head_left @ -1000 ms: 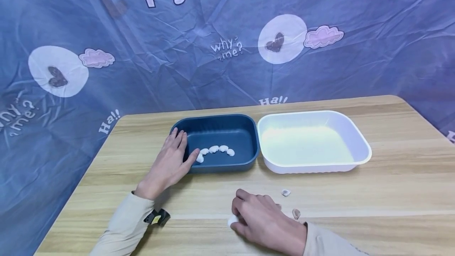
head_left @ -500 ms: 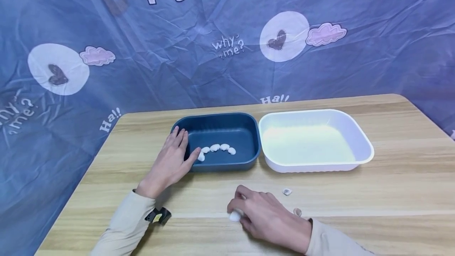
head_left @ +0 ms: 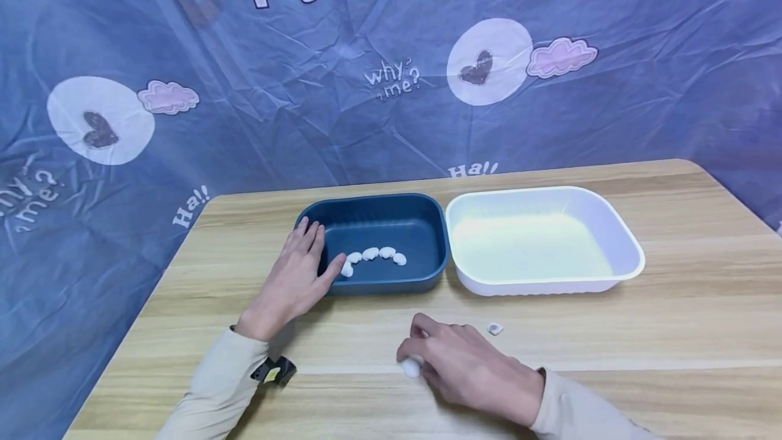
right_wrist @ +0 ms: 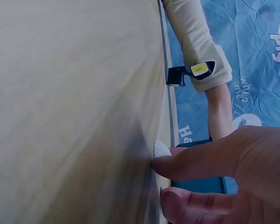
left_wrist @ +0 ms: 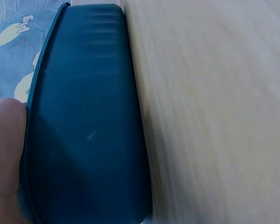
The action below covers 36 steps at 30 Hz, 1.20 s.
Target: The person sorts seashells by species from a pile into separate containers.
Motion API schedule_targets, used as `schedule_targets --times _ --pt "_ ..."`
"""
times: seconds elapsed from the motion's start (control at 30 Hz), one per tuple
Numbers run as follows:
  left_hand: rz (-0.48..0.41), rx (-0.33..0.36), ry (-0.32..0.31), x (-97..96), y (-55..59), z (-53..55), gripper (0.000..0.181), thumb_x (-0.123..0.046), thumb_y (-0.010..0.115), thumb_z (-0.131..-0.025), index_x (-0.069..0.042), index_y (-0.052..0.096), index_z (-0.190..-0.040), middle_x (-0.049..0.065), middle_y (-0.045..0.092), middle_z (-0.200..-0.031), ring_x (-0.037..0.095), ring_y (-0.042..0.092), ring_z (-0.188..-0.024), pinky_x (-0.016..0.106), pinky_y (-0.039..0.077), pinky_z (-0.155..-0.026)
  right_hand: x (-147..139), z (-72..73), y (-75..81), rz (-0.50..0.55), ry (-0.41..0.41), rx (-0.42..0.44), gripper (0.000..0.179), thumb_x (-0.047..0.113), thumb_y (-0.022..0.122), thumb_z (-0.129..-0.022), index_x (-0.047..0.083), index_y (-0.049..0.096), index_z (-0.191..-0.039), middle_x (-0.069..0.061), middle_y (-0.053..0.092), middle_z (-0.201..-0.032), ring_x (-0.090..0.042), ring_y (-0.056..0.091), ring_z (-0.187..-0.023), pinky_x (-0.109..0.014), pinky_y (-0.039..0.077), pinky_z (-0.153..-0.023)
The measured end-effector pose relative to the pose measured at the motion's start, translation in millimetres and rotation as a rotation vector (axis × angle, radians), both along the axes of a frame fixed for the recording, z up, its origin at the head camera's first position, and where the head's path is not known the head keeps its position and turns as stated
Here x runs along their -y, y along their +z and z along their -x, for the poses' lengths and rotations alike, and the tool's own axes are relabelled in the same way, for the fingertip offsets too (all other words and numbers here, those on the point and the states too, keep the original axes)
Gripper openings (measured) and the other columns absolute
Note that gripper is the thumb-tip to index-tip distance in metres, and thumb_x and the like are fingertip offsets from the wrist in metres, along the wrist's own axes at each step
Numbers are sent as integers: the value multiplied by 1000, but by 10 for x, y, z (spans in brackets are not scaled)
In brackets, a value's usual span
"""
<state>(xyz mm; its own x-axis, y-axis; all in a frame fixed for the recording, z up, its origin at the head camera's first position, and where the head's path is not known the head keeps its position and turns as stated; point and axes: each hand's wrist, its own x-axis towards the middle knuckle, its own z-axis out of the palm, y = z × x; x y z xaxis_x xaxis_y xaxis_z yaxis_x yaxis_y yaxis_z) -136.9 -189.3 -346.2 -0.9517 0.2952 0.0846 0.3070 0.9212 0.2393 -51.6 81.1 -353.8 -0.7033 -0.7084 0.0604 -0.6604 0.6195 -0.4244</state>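
My right hand (head_left: 467,369) pinches a white ribbed seashell (head_left: 411,367) low over the front of the table. In the right wrist view, thumb and fingers meet around that seashell (right_wrist: 161,149); whether it touches the wood I cannot tell. My left hand (head_left: 293,277) rests on the left end of a dark blue tray (head_left: 385,287), fingers extended over the rim. The thumb (left_wrist: 7,144) lies along the rim in the left wrist view. Inside the tray, several white seashells (head_left: 370,254) form an arc near its front left; the thumb is beside the nearest one.
A white tray (head_left: 544,286) stands directly right of the blue one. One small greyish shell (head_left: 495,328) lies on the wooden table (head_left: 348,338) beyond my right hand. A printed blue cloth (head_left: 342,73) hangs behind the table. A dark wrist camera (head_left: 273,372) sits at my left sleeve.
My right hand has shifted slightly right and away from me with the white seashell, its fingers now drawn around it. A brownish shell beside the wrist has become hidden. My left hand stays put.
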Motion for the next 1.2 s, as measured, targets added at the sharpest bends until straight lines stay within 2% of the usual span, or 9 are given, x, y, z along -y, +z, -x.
schedule_targets --times 0.13,0.37,0.47,0.57,0.7,0.77,0.87,0.97,1.2 --pt "-6 -7 -2 4 -6 -1 81 -57 32 -100 11 29 -146 25 23 -154 35 4 -147 47 7 -119 -5 19 0 -30 21 -20 22 8 75 -78 25 68 -89 9 50 -92 -7 49 -60 -23 41 -50" --pt "-4 -3 0 13 -5 -11 80 -55 34 -100 11 30 -145 26 23 -154 36 5 -147 46 7 -119 27 44 9 -83 6 21 17 20 80 -76 19 68 -87 9 53 -95 -4 49 -66 -25 45 -56" --pt "-6 -2 2 12 -4 -13 79 -54 35 -100 11 29 -146 26 23 -154 36 5 -147 46 7 -119 38 68 61 -39 -28 26 18 24 81 -76 17 68 -88 10 54 -94 -3 49 -68 -26 45 -56" --pt "-7 -4 0 10 -3 -9 79 -54 35 -100 11 29 -146 25 23 -154 35 5 -147 46 7 -119 67 136 171 60 -76 -16 22 24 82 -75 14 68 -89 8 55 -92 -2 47 -64 -21 44 -54" --pt "-5 -9 0 8 -5 -1 81 -57 32 -100 10 29 -146 25 23 -154 35 5 -147 46 7 -119 185 333 357 166 -192 -117 24 24 83 -75 11 68 -88 4 58 -89 -4 49 -64 -18 45 -55" --pt "-5 -11 2 14 -10 3 82 -57 31 -100 10 29 -146 25 23 -154 35 5 -147 46 7 -119 279 473 418 181 -268 -131 25 26 83 -76 10 69 -88 2 59 -90 -8 52 -69 -21 47 -57" --pt "-5 -5 9 25 -12 2 82 -57 32 -99 10 29 -146 25 23 -154 35 5 -147 46 7 -119 423 686 433 140 -370 -115 26 29 81 -78 9 69 -90 0 60 -94 -13 54 -72 -26 48 -58" --pt "-3 4 13 30 -8 2 81 -57 33 -100 10 29 -146 25 23 -154 34 4 -147 46 7 -119 537 865 396 60 -421 -77 25 29 79 -80 9 69 -91 -1 59 -94 -16 54 -72 -30 48 -57" --pt "-5 4 11 7 15 14 80 -56 33 -100 10 29 -146 25 23 -154 34 4 -147 45 7 -119 683 1096 335 -86 -450 4 18 28 77 -82 12 69 -82 -2 56 -90 -19 54 -68 -35 49 -57"
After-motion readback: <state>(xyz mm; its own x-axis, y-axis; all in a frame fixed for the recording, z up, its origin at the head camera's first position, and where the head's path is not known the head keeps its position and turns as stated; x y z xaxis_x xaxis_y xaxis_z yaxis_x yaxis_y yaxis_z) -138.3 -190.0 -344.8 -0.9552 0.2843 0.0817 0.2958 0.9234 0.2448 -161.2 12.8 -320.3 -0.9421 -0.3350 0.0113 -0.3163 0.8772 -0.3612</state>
